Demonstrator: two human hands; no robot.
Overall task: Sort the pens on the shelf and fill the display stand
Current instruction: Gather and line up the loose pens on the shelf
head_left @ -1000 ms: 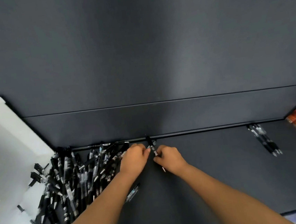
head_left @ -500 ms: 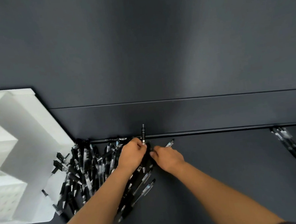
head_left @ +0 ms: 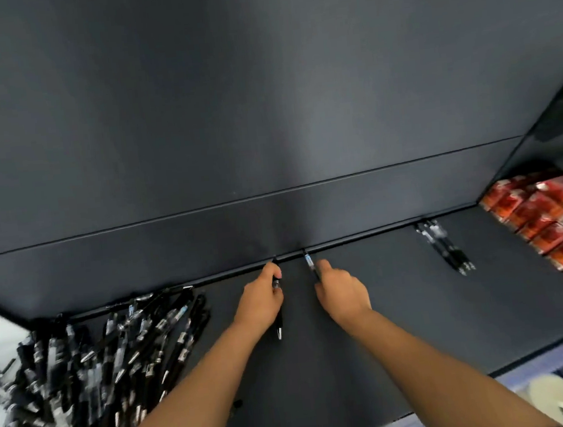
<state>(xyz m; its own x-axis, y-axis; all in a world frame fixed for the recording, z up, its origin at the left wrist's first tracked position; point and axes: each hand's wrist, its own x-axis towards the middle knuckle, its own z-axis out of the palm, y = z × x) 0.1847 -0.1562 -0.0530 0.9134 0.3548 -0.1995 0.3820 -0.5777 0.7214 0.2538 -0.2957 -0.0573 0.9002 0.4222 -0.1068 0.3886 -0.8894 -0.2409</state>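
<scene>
Head view: on the dark shelf [head_left: 404, 322], the left hand [head_left: 259, 305] pinches one black pen [head_left: 278, 311] and the right hand [head_left: 341, 292] pinches another pen [head_left: 310, 264], both near the shelf's back rail [head_left: 361, 236], with the loose pen pile [head_left: 92, 366] toward its left end, a small pen group [head_left: 445, 249] and red packets [head_left: 556, 224] toward its right.

Big messy heap of black plastic pens [head_left: 91, 362] on my dark shelf [head_left: 404, 322], one black pen [head_left: 278, 311] in my left hand [head_left: 261, 304], one pen with a blue bit [head_left: 311, 265] in my right hand [head_left: 343, 293], small neat bunch of black pens [head_left: 445, 249] lying far right.
</scene>
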